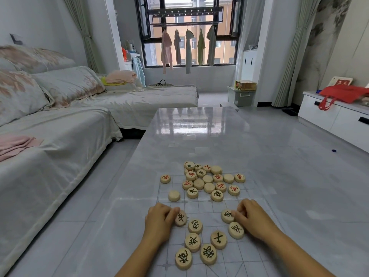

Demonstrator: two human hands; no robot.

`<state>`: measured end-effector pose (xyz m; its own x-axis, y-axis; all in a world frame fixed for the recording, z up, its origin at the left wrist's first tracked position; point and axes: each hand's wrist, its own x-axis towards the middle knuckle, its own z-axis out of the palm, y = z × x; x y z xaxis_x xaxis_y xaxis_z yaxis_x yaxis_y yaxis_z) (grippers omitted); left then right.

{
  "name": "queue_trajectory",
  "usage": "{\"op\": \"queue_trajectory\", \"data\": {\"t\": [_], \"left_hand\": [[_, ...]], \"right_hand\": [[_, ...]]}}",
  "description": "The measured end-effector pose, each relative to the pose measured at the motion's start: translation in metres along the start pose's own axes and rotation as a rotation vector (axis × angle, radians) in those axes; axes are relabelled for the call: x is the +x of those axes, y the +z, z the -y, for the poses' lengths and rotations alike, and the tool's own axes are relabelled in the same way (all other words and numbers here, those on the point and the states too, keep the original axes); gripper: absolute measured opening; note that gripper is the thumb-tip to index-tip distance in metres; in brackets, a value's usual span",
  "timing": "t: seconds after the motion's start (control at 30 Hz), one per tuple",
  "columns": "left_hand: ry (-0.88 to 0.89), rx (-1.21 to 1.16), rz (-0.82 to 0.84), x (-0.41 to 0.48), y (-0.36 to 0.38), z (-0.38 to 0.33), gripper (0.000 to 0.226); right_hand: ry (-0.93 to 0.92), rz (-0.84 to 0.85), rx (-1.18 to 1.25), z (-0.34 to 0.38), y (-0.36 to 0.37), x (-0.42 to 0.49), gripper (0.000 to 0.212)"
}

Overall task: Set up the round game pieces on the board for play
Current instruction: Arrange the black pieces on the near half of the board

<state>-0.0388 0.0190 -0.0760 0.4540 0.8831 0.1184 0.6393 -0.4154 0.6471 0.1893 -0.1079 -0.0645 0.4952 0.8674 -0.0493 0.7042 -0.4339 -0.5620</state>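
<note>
A clear plastic board (257,198) with faint grid lines lies on the glossy grey table (199,140). Round wooden pieces sit on it: a far heap (207,179) with red and black characters, some face down, and several black-character pieces (207,253) near me. My left hand (159,222) pinches a tilted black-character piece (181,217) at its fingertips. My right hand (252,217) touches another black-character piece (227,215) lying flat; I see fingertips on its edge.
A covered sofa (60,120) runs along the left of the table. A white cabinet (335,114) with a red bag stands at the right. One piece (165,178) lies just off the board's far left corner. Bare tabletop stretches beyond the heap.
</note>
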Motion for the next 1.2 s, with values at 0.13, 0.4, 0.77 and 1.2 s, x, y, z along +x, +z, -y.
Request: {"op": "queue_trajectory", "data": {"t": [0.13,0.4,0.77,1.2], "left_hand": [[-0.017,0.012,-0.056,0.006,0.003,0.001,0.014],[-0.054,-0.102,0.19,-0.032,-0.035,0.031,0.042],[-0.026,-0.131,0.083,-0.018,-0.017,0.019,0.021],[0.035,-0.029,-0.064,0.051,0.01,0.013,0.035]], "right_hand": [[-0.049,-0.142,0.089,-0.003,0.012,-0.012,0.009],[-0.117,-0.168,0.17,-0.008,0.016,-0.016,0.016],[-0.1,-0.191,0.19,-0.01,0.016,-0.014,0.012],[-0.315,-0.172,-0.392,0.059,0.033,0.057,0.025]]}}
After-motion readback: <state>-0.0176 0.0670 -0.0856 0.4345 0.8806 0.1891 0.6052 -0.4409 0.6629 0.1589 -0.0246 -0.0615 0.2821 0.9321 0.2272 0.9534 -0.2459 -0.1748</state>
